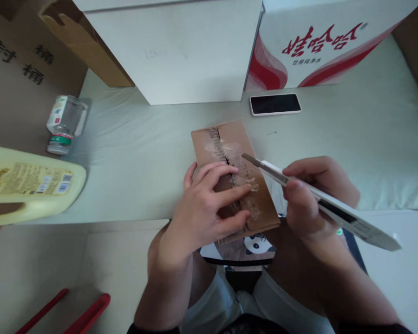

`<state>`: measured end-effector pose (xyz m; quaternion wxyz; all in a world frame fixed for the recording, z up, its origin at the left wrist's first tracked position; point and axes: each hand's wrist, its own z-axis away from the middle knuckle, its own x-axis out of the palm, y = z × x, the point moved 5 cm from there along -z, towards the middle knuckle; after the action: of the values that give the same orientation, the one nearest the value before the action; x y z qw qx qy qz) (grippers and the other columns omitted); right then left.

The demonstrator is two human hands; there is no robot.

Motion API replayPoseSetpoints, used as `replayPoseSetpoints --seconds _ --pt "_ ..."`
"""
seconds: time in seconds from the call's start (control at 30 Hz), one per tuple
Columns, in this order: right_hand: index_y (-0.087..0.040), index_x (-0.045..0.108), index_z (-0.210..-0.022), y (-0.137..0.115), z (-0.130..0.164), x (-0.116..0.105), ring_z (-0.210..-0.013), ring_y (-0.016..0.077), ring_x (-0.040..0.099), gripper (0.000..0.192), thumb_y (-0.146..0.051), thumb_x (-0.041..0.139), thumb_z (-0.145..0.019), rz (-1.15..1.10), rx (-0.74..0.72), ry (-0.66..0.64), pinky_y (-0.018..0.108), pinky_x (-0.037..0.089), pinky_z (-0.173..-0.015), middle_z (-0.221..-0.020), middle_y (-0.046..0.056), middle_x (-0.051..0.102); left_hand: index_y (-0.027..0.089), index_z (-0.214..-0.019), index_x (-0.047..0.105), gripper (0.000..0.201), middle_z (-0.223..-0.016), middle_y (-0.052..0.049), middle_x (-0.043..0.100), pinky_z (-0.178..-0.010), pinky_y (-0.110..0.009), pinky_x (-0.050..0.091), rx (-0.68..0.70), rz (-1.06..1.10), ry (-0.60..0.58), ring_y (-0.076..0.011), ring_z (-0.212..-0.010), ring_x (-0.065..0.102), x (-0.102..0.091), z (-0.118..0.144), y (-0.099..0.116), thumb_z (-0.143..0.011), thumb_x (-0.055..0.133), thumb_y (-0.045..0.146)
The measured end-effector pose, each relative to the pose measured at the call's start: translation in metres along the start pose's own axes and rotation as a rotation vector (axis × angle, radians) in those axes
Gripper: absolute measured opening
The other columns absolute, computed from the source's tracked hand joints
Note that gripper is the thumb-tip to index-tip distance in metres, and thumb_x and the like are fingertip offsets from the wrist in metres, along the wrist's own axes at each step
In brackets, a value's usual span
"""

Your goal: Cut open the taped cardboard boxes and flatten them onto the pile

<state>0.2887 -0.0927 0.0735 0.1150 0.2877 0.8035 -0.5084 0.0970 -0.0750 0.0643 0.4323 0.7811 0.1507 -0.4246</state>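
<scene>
On my feed from the head camera, the small taped cardboard box (244, 177) lies askew at the front edge of the cloth-covered table (132, 153), its near end apparently reaching past that edge, above the lap. The left hand (204, 202) lies across its top with fingers spread and gripping nothing, the fingertips on or just beside the lengthwise seam. The right hand (308, 185) has its thumb and fingers clamped on a utility knife (334, 211), blade (252, 161) out and aimed over the right half of the lid. I cannot tell whether the tip touches the cardboard.

The step in hand looks like working the blade against the wrinkled clear tape (226, 146). To do it well, I would first want the left fingers back from the seam, bracing the left side instead, since the blade sits just beyond them. The box would be steadier pushed fully onto the table. I would favour a shallow angle, only the tip in the tape, with short, light strokes leading away from the bracing hand and the legs.
</scene>
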Motion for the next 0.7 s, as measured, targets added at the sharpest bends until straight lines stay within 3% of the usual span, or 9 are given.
replayPoseSetpoints --seconds 0.3,0.43,0.7 --pt "-0.024 0.068 -0.091 0.0017 -0.0042 0.0024 -0.05 0.0132 0.052 0.02 -0.041 0.059 -0.095 0.0 -0.008 0.056 0.028 0.039 -0.045 -0.06 -0.003 0.057 0.034 -0.115 0.08 0.025 -0.137 -0.008 0.065 -0.116 -0.057 0.038 -0.015 0.03 0.022 -0.0306 -0.133 0.054 0.0024 -0.0016 -0.0033 -0.097 0.062 0.038" --pt "-0.025 0.069 -0.088 0.0028 -0.0037 0.003 -0.048 0.0121 0.05 0.02 -0.042 0.063 -0.094 0.009 -0.025 0.096 0.026 0.037 -0.043 -0.058 -0.004 0.056 0.032 -0.121 0.078 0.03 -0.127 -0.009 0.067 -0.116 -0.055 0.039 0.006 0.026 0.029 -0.0302 -0.131 0.054 0.002 -0.0013 -0.0037 -0.1 0.057 0.036" --pt "-0.027 0.069 -0.091 0.0008 -0.0037 0.0064 -0.05 0.0126 0.049 0.011 -0.036 0.063 -0.094 -0.014 -0.043 0.052 0.027 0.037 -0.043 -0.062 -0.003 0.058 0.03 -0.14 0.067 0.042 -0.131 -0.01 0.064 -0.116 -0.054 0.038 -0.014 -0.012 0.007 -0.0311 -0.131 0.053 0.0042 -0.0005 -0.0046 -0.101 0.053 0.039"
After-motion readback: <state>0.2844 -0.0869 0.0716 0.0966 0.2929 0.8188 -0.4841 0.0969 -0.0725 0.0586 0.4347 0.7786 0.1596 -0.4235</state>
